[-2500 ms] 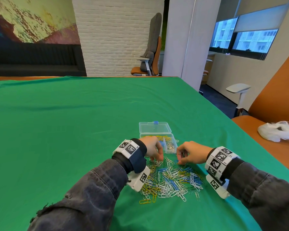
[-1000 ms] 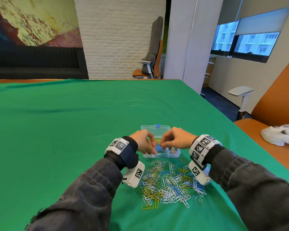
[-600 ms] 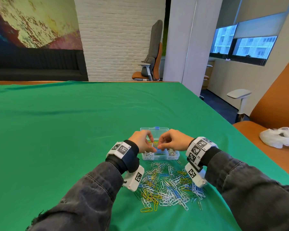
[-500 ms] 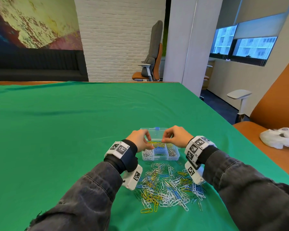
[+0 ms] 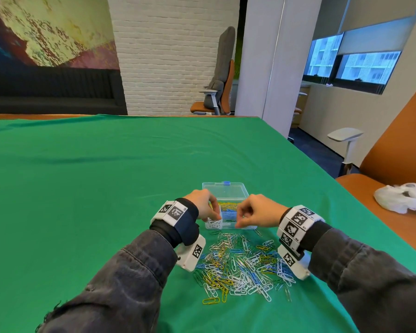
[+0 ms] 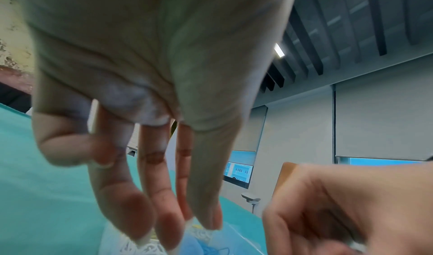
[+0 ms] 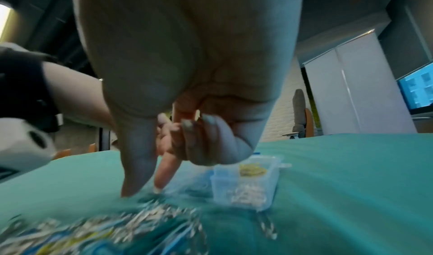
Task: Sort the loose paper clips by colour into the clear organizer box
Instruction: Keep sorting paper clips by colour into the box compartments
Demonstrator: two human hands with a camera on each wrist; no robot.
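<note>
Head view showed the clear plastic organizer box (image 5: 228, 207) at frame centre, lid open to receive clips. Left hand (image 5: 203, 204), fingers straight, reached into its white section; right hand (image 5: 257, 213) pinched something unclear. Loose coloured paper clips (image 5: 240, 265) lay below.

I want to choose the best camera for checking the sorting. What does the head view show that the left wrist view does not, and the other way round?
Only the head view shows the whole loose pile of paper clips on the green cloth, the organizer box with its open lid, and yellow clips at its back.

Only the left wrist view shows the left hand from the palm side: straight fingers pointing down into the box, nothing visibly pinched.

Both show the right hand, the white clips and the blue clips in the box.
</note>
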